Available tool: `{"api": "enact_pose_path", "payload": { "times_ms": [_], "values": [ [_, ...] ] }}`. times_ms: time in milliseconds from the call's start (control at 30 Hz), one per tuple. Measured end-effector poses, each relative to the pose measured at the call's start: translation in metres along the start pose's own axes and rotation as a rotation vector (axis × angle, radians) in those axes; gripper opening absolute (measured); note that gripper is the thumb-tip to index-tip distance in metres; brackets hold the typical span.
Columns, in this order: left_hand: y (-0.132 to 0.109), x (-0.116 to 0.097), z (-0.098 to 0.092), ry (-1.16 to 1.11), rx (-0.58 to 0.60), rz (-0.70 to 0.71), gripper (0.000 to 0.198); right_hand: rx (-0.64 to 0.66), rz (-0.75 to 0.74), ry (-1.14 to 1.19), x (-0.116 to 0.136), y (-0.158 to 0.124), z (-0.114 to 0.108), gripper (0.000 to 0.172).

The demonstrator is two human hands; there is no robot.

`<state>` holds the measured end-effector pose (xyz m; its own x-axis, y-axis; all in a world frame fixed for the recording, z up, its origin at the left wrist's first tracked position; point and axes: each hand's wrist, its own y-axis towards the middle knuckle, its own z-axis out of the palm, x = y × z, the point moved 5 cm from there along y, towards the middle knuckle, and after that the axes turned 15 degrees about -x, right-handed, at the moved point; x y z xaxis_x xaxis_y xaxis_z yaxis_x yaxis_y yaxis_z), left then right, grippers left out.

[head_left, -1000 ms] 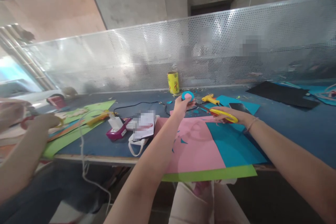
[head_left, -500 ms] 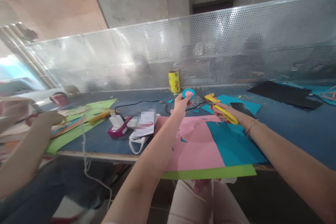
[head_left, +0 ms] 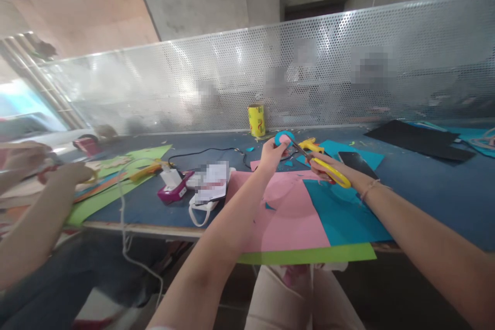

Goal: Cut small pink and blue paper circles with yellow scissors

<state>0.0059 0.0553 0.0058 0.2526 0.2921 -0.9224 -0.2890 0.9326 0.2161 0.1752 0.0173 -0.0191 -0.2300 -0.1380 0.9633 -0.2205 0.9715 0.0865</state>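
Nearest, both forearms are cut off by the lower edge of the view. A green sheet (head_left: 309, 254) is seen poking out from under the near edge of the pink sheet (head_left: 286, 211), overhanging the surface (head_left: 444, 180). A teal sheet (head_left: 344, 214) is laid just right of the pink sheet, overlapping it.

Left of the pink sheet, a flat item is pixelled out and cannot be read. A white strap is looped out beneath it. A purple box (head_left: 174, 191) is set beside it with a white block on top, its inside not shown. Further left, a co-worker's hand (head_left: 73, 172) is blurred, and what it grips is hard to make out.

Over the far edge of the pink sheet, the left hand (head_left: 273, 150) is raised, with a round teal-and-pink piece (head_left: 283, 138) pinched between thumb and fingertips. The right hand (head_left: 323, 165) is curled shut through the yellow loops of the scissors (head_left: 332, 172). The blades are brought up to the piece's right rim; whether they are parted cannot be told.

Beyond the pink sheet, a yellow glue gun (head_left: 310, 143) is partly hidden behind the blades. A yellow can (head_left: 256, 120) is stood upright before the perforated screen (head_left: 348, 62), its contents out of sight.
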Motion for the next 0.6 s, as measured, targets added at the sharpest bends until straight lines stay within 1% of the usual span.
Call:
{"api": "enact_pose_path", "payload": {
  "times_ms": [200, 367, 600],
  "values": [
    [-0.0014, -0.0027, 0.0005, 0.027, 0.003, 0.049, 0.019, -0.003, -0.030, 0.051, -0.0048, 0.0000, 0.0010, 0.054],
    [0.0001, -0.0027, 0.0001, 0.047, 0.007, 0.053, 0.021, 0.005, -0.070, 0.089, -0.0020, -0.0024, 0.0011, 0.054],
    [0.0000, -0.0022, 0.0009, 0.024, 0.024, 0.059, 0.022, 0.015, -0.051, 0.104, -0.0031, -0.0045, 0.0024, 0.052]
  ]
}}
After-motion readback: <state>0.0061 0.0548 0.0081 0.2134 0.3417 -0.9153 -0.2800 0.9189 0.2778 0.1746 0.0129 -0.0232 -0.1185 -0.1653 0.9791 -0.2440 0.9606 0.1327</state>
